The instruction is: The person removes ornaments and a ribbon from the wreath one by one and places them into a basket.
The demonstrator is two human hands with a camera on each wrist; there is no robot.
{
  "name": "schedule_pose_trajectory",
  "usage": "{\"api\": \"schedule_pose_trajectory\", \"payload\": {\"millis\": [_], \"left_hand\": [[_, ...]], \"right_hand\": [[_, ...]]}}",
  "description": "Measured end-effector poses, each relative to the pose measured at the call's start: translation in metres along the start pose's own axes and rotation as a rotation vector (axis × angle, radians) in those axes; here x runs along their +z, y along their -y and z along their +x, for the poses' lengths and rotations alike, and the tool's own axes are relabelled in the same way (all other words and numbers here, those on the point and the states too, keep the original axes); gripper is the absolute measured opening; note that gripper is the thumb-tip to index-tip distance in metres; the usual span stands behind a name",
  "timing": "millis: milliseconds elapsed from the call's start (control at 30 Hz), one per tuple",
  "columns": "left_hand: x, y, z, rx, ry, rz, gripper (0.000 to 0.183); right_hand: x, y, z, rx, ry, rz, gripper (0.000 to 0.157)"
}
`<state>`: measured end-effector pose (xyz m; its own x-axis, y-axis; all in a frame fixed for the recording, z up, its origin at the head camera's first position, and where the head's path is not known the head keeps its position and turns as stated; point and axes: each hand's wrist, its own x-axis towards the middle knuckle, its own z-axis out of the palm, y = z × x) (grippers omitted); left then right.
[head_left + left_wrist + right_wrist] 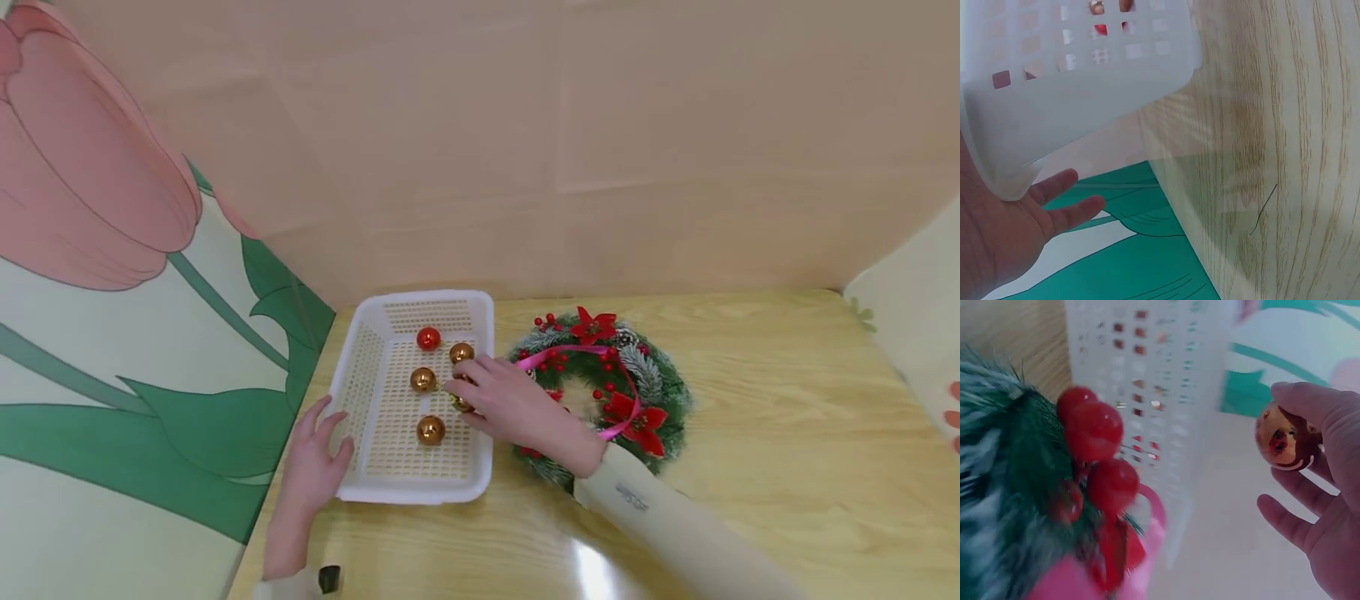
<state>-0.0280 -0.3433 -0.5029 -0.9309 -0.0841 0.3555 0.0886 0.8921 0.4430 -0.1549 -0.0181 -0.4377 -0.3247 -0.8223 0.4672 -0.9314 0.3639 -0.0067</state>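
Note:
My right hand [502,398] reaches over the right side of a white plastic basket [486,467]. Its thumb and fingers pinch a shiny gold Christmas ball [1285,437], which the right wrist view shows above the basket's rim. Several other balls lie on the basket's floor: a red ball [428,338] at the back and copper-gold balls [431,430] around the middle and front. My left hand [318,462] is at the basket's left rim with its fingers spread; in the left wrist view this hand [1004,231] shows extended fingers beside the basket's corner.
Right of the basket lies a green wreath [667,383] with red berries, red flowers and a pink ribbon [622,427]; my right forearm crosses over its front edge. A wooden table [787,417] carries everything. Behind it hangs a beige backdrop, with a tulip-printed panel on the left.

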Motion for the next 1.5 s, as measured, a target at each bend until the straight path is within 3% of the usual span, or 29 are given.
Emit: {"api": "schedule_pose_trajectory", "payload": {"millis": [233,433,667,867,1233,1500], "left_hand": [[0.005,-0.005,0.002,0.002,0.01,0.025,0.033],[0.004,-0.007,0.003,-0.003,0.022,0.036,0.034],[0.007,-0.006,0.003,-0.021,0.034,0.038,0.034],[0.006,-0.006,0.001,-0.03,0.025,0.036,0.034],[0.004,0.0,0.001,-0.014,-0.006,0.036,0.034],[0.004,0.001,0.001,-0.008,-0.009,0.022,0.033]], "right_hand": [[0.038,-0.013,0.029,0.115,0.259,-0.058,0.028],[0.063,-0.019,0.044,0.208,0.396,-0.073,0.03],[0.086,-0.012,0.051,0.226,0.529,-0.104,0.026],[0.092,-0.002,0.051,0.246,0.623,-0.122,0.026],[0.094,0.007,0.059,0.286,0.657,-0.113,0.033],[0.069,0.01,0.059,0.241,0.519,-0.116,0.033]]}}
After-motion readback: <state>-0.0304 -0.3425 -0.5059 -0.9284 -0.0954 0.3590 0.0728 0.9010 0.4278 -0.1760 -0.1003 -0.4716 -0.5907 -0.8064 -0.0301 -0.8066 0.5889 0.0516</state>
